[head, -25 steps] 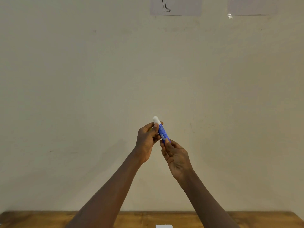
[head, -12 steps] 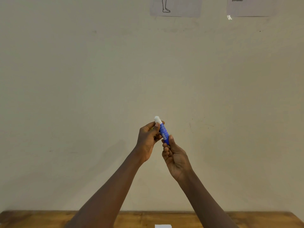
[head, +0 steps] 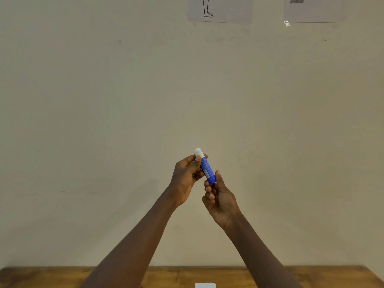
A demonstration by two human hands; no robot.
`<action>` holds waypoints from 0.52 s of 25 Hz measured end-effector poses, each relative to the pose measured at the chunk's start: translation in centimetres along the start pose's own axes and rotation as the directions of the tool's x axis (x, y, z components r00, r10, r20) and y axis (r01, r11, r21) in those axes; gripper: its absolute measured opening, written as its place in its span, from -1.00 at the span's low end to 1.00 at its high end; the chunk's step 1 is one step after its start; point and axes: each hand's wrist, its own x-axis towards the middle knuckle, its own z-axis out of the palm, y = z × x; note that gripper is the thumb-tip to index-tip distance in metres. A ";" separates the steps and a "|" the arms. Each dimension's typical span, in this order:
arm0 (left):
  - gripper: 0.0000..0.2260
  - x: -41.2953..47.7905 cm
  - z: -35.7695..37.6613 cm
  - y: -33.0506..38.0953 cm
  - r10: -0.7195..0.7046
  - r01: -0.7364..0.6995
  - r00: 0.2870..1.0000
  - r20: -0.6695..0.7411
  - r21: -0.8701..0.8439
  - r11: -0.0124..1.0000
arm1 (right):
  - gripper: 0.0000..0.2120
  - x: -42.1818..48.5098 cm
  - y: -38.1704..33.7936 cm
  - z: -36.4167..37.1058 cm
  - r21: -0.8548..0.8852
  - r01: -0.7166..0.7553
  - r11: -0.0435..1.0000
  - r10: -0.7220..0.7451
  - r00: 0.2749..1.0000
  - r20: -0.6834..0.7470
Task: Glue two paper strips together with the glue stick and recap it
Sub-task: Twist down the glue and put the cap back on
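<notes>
A blue glue stick (head: pixel 207 170) with a white cap (head: pixel 198 152) is held up in front of the wall, tilted with the cap at the upper left. My left hand (head: pixel 186 178) pinches its upper end, thumb against the base of the cap. My right hand (head: pixel 220 199) grips the lower end of the blue tube between thumb and fingers. The cap sits on the tube. A white paper strip (head: pixel 205 285) lies on the wooden table (head: pixel 332 276) at the bottom edge of the view, mostly cut off.
A plain beige wall fills most of the view. Two paper sheets hang at the top: one with a leg drawing (head: pixel 220 9), one with a printed code (head: pixel 314 8). Only the table's far strip shows.
The hands and glue stick have stayed nearly in place. My right hand's fingers have shifted slightly on the lower end of the tube.
</notes>
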 end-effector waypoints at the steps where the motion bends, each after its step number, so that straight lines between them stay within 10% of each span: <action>1: -0.79 0.0 0.0 0.0 0.002 -0.002 1.000 -0.002 -0.003 1.000 | -0.67 0.1 0.1 0.0 0.026 0.020 0.999 -0.020 1.000 0.008; 13: -0.82 0.0 0.0 -0.2 0.002 -0.001 0.999 -0.040 0.023 1.000 | -0.84 -0.2 0.1 -0.1 -0.124 0.244 0.962 -0.253 0.966 -0.060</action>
